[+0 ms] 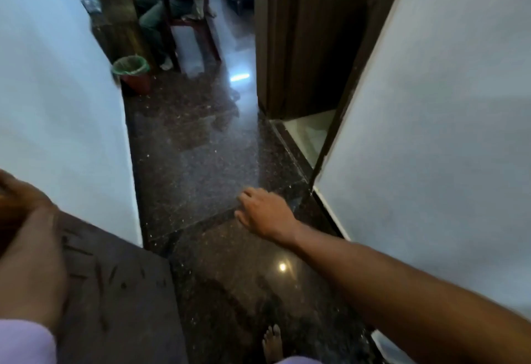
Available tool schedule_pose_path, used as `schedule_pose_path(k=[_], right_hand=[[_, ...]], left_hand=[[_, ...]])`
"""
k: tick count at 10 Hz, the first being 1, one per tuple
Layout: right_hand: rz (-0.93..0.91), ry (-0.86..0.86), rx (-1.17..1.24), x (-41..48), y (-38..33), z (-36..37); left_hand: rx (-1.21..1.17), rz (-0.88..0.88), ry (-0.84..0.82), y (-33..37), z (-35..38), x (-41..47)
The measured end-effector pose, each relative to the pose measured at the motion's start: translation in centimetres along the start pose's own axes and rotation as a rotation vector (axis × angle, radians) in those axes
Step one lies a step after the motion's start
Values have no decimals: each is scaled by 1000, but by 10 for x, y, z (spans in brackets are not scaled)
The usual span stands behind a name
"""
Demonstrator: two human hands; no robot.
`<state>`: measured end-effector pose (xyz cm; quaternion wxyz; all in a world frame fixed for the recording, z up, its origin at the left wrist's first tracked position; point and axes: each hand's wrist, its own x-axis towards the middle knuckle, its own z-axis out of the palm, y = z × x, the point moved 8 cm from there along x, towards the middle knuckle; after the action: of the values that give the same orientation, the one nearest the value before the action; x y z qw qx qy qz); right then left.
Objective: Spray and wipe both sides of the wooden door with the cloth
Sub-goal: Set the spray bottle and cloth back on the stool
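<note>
A dark wooden door (304, 36) stands at the far right of the corridor, beside an opening onto a pale floor. A dark brown scratched panel (120, 292) fills the lower left. My left hand (26, 237) is blurred at the left edge, lying against that panel. Something reddish-brown (7, 208) shows by its fingers, and I cannot tell whether the hand holds it. My right hand (265, 211) reaches forward over the dark granite floor (201, 168) with relaxed fingers and nothing in it. No spray bottle is in view.
White walls (57, 90) close the corridor on both sides. A red bin with a green liner (132, 72) stands at the left wall's far end. Beyond it a person sits on a wooden chair (189, 16). My bare foot (271, 343) is at the bottom.
</note>
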<state>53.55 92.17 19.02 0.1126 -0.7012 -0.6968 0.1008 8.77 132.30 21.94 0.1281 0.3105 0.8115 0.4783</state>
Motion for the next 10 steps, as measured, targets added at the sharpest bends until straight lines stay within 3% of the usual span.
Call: schedule_pose_path(k=[1, 2, 4, 10], right_hand=[[50, 44, -4, -3, 6, -6], [90, 24, -16, -17, 15, -2], [133, 21, -38, -56, 39, -22], [306, 50, -2, -274, 127, -51]], left_hand=[[-13, 97, -54, -2, -27, -67], [-160, 8, -164, -12, -44, -134], [-16, 106, -162, 4, -96, -320], [28, 436, -467, 24, -122, -608]])
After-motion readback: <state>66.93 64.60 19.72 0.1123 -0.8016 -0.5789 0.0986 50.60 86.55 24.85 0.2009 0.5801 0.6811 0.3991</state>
